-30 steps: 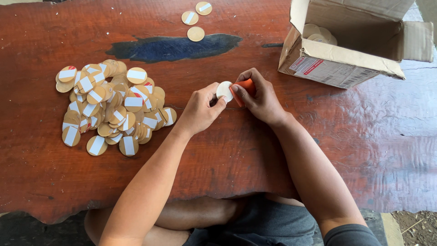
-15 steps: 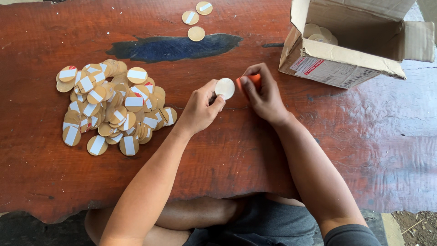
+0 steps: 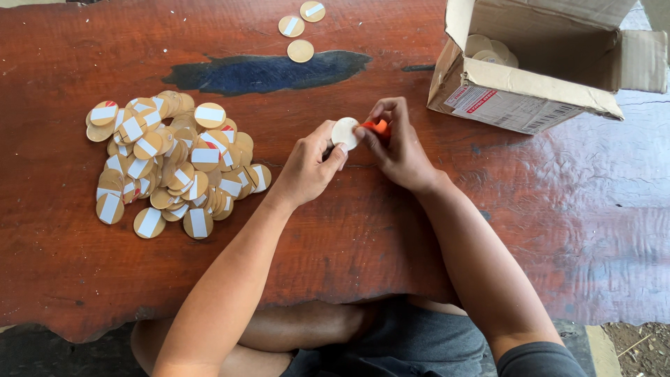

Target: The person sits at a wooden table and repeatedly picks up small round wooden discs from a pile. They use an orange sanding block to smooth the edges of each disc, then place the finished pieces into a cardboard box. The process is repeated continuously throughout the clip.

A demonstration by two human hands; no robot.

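Note:
My left hand (image 3: 309, 166) pinches a small pale round disc (image 3: 345, 132) by its edge, holding it upright above the reddish wooden table (image 3: 363, 230). My right hand (image 3: 398, 143) is closed around a small orange object (image 3: 379, 128), mostly hidden by my fingers, and presses it against the disc's right side. Both hands meet near the middle of the table.
A heap of tan round discs with white strips (image 3: 164, 164) lies at the left. Three more discs (image 3: 300, 28) sit at the far edge. An open cardboard box (image 3: 537, 63) holding plain discs stands at the right. A dark blue patch (image 3: 269, 70) marks the tabletop.
Both hands with the disc and orange object have shifted slightly away from me, toward the far edge. The grips are unchanged.

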